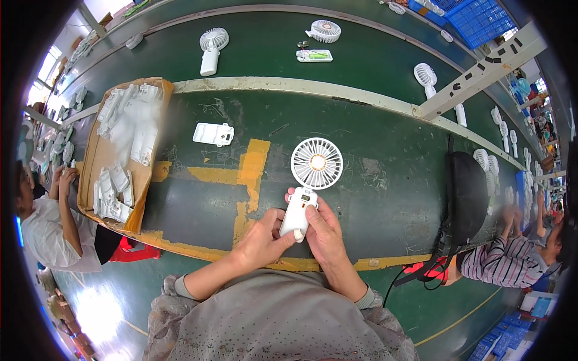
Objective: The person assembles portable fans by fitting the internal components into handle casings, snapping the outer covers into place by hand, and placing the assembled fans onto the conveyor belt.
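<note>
Both hands hold a white handheld fan [316, 163] over the near edge of the green workbench. Its round slatted head points away from me, and a small dark window shows on the handle. My left hand [263, 239] is closed around the handle's lower left side, thumb near its bottom end. My right hand [326, 231] grips the handle from the right, with the thumb on its front and fingers behind. Farther left on the bench lies a loose white handle shell [213, 134], apart from both hands.
A cardboard box [155, 174] of white plastic parts stands at left; a black bag [466, 195] lies at right. Beyond the metal rail, a white fan [210, 51] and an opened fan [314, 56] sit on the green belt. A slanted beam [481, 69] rises at right. People sit on both sides.
</note>
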Demonstrator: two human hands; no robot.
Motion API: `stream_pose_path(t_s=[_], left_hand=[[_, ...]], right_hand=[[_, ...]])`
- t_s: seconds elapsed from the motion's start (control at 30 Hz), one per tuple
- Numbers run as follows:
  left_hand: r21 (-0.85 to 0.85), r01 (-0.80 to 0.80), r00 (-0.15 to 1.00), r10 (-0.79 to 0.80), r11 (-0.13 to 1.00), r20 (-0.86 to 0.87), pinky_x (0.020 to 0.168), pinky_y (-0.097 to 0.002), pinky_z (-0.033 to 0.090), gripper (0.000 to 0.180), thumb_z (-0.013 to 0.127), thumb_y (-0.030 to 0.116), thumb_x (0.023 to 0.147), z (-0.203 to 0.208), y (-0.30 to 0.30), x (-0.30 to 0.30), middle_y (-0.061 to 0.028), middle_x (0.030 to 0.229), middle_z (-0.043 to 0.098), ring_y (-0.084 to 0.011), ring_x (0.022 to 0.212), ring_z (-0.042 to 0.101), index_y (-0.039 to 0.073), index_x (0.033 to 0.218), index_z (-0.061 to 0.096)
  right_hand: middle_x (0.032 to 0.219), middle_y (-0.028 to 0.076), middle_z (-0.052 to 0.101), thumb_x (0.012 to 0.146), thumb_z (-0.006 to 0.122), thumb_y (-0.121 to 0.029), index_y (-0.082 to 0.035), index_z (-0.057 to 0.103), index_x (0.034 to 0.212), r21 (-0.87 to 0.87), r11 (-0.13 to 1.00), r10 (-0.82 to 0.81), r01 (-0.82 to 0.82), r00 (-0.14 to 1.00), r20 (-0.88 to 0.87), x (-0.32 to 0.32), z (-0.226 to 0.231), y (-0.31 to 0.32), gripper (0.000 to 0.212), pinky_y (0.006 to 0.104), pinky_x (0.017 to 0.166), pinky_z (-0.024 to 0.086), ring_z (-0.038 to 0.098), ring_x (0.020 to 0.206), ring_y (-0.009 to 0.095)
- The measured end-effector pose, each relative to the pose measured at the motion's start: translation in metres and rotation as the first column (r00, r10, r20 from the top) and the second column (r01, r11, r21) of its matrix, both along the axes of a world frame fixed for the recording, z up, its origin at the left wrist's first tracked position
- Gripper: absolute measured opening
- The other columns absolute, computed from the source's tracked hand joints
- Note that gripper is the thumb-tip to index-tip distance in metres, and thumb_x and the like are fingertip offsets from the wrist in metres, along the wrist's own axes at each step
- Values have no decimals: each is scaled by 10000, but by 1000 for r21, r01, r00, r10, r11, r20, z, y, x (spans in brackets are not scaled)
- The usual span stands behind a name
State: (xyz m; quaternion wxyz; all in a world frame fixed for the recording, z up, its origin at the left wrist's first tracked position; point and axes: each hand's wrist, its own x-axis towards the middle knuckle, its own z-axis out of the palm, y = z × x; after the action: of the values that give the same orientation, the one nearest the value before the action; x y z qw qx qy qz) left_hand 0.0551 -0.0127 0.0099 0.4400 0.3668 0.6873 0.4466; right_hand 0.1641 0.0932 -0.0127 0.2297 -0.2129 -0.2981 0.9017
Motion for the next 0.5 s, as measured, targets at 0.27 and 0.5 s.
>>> stream_pose_path(t_s=[0.27, 0.5], left_hand=[[-4, 107, 993, -106, 994, 55, 590, -384, 491, 358, 579, 245, 862, 8, 6, -5, -190, 817, 621, -281, 681, 631, -67, 1002, 472], [44, 150, 958, -134, 988, -253, 573, -428, 487, 316, 584, 211, 828, 11, 10, -2, -230, 679, 600, -383, 638, 621, -71, 929, 486]], right_hand=[[1238, 185, 505, 889, 555, -128, 23, 375, 1279, 114, 992, 41, -45, 998, 38, 2, 9, 3, 455, 411, 973, 415, 514, 1142, 277], [1159, 196, 546, 876, 561, -116, 21, 411, 1232, 49, 998, -46, 44, 998, 35, 1, 19, -1, 410, 387, 932, 443, 556, 1070, 268]])
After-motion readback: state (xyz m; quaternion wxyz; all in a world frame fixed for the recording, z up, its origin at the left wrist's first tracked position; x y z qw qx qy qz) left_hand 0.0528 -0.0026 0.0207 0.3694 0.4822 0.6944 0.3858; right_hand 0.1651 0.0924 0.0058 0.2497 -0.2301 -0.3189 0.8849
